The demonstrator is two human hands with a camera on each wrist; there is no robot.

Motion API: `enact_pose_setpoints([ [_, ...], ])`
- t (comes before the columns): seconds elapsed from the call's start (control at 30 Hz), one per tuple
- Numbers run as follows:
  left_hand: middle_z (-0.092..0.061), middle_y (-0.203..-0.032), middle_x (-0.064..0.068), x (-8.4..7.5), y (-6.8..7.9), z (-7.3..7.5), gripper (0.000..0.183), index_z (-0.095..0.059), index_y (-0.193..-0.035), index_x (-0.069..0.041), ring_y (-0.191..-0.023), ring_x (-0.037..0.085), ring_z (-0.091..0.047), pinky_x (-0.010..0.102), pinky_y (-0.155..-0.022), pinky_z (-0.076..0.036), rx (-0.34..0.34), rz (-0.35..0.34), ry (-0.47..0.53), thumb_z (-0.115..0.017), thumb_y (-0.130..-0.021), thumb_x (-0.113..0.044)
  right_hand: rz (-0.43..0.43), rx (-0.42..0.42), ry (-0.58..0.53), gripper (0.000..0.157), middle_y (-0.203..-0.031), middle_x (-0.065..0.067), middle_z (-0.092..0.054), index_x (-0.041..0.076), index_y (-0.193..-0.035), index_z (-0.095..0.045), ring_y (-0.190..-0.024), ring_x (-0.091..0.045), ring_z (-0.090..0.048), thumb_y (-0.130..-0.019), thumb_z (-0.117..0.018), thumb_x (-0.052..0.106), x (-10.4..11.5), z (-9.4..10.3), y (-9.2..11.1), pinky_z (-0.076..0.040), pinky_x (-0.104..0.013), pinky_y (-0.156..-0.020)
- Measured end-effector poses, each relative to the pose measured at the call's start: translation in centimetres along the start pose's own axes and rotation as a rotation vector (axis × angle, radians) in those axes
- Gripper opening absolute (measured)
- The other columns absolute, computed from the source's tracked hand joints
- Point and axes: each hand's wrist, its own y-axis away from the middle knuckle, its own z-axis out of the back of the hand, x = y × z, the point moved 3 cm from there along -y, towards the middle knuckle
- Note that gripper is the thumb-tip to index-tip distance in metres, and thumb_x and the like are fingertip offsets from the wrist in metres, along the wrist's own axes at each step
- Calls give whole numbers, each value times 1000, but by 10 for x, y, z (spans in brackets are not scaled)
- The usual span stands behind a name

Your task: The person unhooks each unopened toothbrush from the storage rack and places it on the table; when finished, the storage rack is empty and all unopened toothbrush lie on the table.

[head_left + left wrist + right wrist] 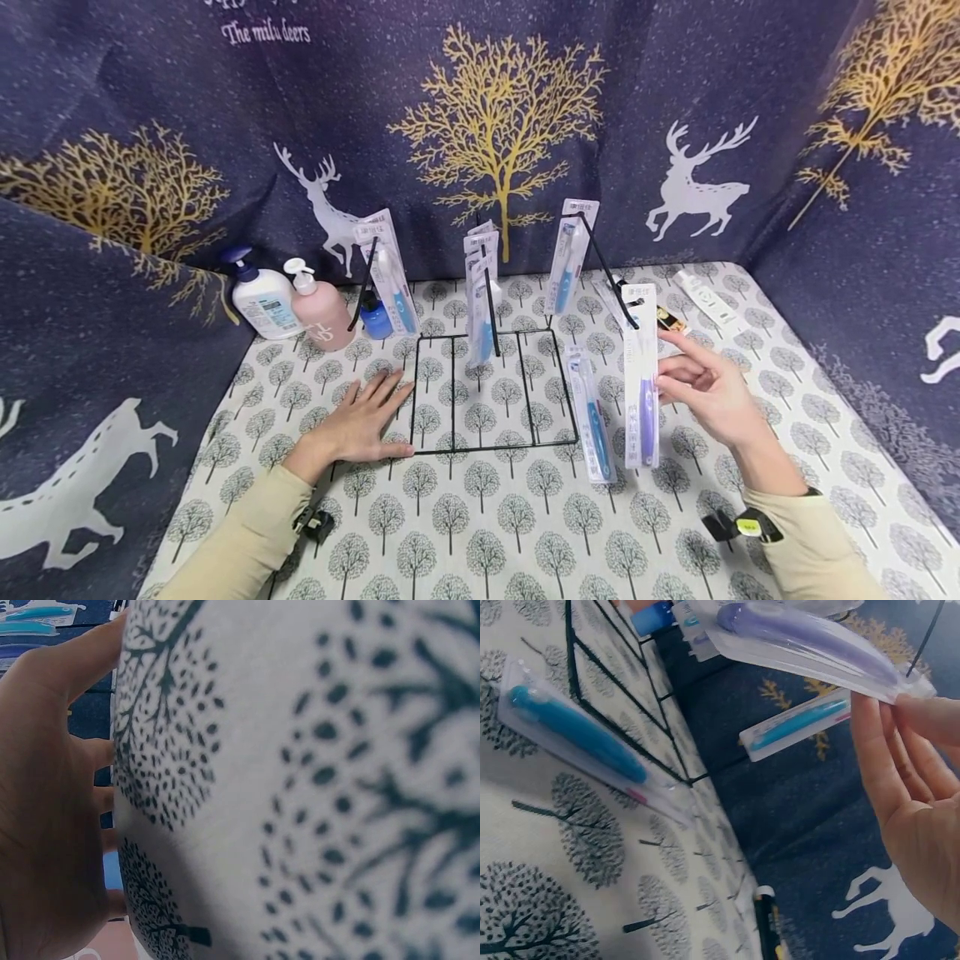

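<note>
The hands are apart: the left hand [360, 427] lies spread at the wire rack's [453, 392] edge, perhaps steadying it; the right hand [708, 396] pinches the purple toothbrush pack [647, 417] by its side at a hook's [611, 271] tip, likely keeping its top free. Clear moulded plastic fronts pale backing; 2 rounded pump bottles [322, 315] stand behind.

Pump bottles [322, 323] stand left of the rack [453, 392], a packaged toothbrush [592, 421] right.
</note>
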Motion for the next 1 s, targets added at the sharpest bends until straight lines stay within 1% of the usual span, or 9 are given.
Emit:
enact_pose_setpoints([
  [0.07, -1, -155, 8, 0, 0, 0, 101, -11, -148, -19, -140, 33, -6, 61, -109, -11, 1, 0, 0, -40, -72, -80, -81, -4, 30, 64, -97, -12, -66, -12, -137, -26, -81, -18, -65, -78, -48, -26, -7, 3, 1, -57, -35, -62],
  [0.13, -1, -155, 8, 0, 1, 0, 101, -10, -148, -20, -140, 33, -5, 60, -109, -11, 0, 0, -2, -40, -73, -80, -140, 10, 34, 64, -97, -11, -65, -9, -138, -26, -81, -18, -65, -80, -49, -22, -13, 4, 1, -57, -36, -63],
  [0.27, -2, -155, 8, 0, 1, 0, 100, -11, -148, -19, -140, 34, -7, 61, -109, -11, -12, -7, 1, -40, -73, -79, -210, 44, 33, 64, -96, -15, -63, -6, -139, -26, -82, -18, -65, -81, -51, -19, -22, 6, 1, -57, -39, -63],
  [0.4, -3, -154, 9, 0, 1, 0, 101, -13, -148, -18, -139, 35, -8, 62, -108, -12, -19, -12, 3, -42, -72, -79, -292, 40, 100, 65, -96, -14, -63, -2, -140, -27, -82, -17, -65, -83, -54, -13, -31, 8, 0, -56, -40, -64],
  [0.53, -5, -154, 10, 0, 0, 1, 101, -14, -148, -18, -139, 36, -9, 63, -108, -12, -24, -13, 2, -41, -72, -79, -382, 27, 198, 65, -95, -10, -64, 2, -142, -28, -81, -16, -65, -84, -57, -6, -41, 13, 1, -57, -40, -66],
  [0.6, -5, -154, 10, 1, 0, 1, 101, -14, -148, -18, -139, 36, -9, 63, -108, -12, -23, -12, 2, -41, -72, -80, -422, 23, 229, 65, -95, -10, -63, 4, -142, -28, -81, -16, -64, -85, -58, -4, -47, 15, 1, -57, -41, -67],
  [0.67, -4, -154, 9, 1, 0, 1, 102, -13, -148, -19, -139, 36, -8, 62, -108, -12, -17, -6, 1, -40, -71, -81, -460, 24, 244, 66, -96, -12, -63, 5, -143, -27, -81, -17, -64, -85, -57, -4, -53, 18, 1, -57, -41, -67],
  [0.87, -3, -155, 8, 0, 0, 0, 102, -11, -148, -20, -140, 34, -7, 61, -109, -12, -2, 4, -2, -39, -71, -81, -590, 11, 230, 69, -100, -24, -58, 5, -144, -23, -79, -23, -64, -83, -54, -8, -67, 20, 3, -57, -43, -69],
  [1.0, -3, -155, 8, -1, 0, 2, 101, -12, -148, -20, -140, 34, -8, 61, -109, -12, -9, 2, 0, -40, -72, -80, -626, 9, 274, 70, -101, -28, -57, 5, -143, -25, -78, -23, -63, -82, -54, -9, -73, 21, 4, -57, -42, -67],
])
